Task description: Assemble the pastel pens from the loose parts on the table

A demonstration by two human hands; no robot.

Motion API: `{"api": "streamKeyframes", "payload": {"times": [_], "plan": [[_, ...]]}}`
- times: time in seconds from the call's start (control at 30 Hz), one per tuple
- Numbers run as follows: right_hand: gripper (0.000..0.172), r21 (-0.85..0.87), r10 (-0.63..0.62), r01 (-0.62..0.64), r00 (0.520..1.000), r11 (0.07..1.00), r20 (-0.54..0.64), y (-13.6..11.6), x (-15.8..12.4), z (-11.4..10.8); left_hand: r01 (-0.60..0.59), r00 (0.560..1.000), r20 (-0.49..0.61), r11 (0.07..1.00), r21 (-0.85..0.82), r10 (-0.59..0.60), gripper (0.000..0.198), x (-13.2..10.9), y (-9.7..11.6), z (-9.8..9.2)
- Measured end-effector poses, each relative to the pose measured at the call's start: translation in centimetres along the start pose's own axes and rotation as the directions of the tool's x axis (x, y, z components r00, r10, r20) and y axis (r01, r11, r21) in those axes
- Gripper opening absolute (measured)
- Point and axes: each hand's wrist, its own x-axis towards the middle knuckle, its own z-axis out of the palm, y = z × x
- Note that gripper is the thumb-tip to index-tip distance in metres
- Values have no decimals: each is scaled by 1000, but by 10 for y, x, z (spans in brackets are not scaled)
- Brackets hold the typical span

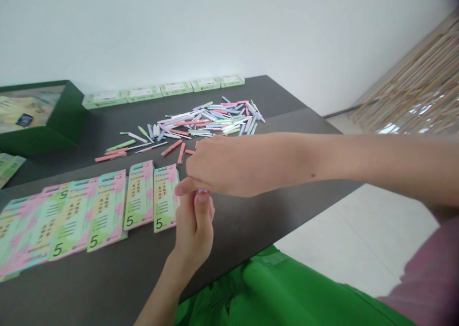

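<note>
My left hand [193, 230] rises from the lower middle with its thumb up, pinching a small pink piece [203, 191] at the fingertips. My right hand [215, 166] reaches in from the right, its fingers closing over the same piece and hiding most of it. Just left of both hands lies a row of printed pink-and-green cards marked 5 [166, 197]. Beyond them are loose pink plastic sticks [181, 153] and a heap of pastel plastic sticks [211, 120]. The right fingertips are close to the nearest card, but I cannot tell whether they touch it.
The dark table [251, 235] ends at an edge near my lap, above a pale tiled floor. A green box [66, 120] stands at the far left, and a row of pale green boxes [184, 88] lines the back. Green cloth [251, 292] covers my lap.
</note>
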Motion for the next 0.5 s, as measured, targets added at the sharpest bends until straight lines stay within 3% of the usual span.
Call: {"api": "streamKeyframes", "payload": {"times": [0.1,0.2,0.27,0.33,0.4,0.43,0.5], "plan": [[40,65,-121,113,985,991,126,-2,-1,-1,25,999,41,998,-66,-23,38,3,13,-3],[53,208,-109,140,982,968,-154,2,0,2,62,991,124,984,-168,-41,39,7,26,-8],[58,432,-57,185,954,883,-293,7,0,6,76,981,190,968,-241,-30,40,9,31,-12],[44,709,-32,254,950,658,-311,14,2,10,102,964,265,946,-307,-18,38,11,33,-15],[20,896,-100,241,970,372,-219,20,6,15,140,937,349,919,-368,-3,36,11,34,-18],[19,942,-157,208,973,264,-171,22,8,18,161,923,386,908,-387,1,36,10,35,-18],[17,974,-259,176,956,144,-135,25,13,23,194,898,439,885,-423,13,37,9,37,-19]]}}
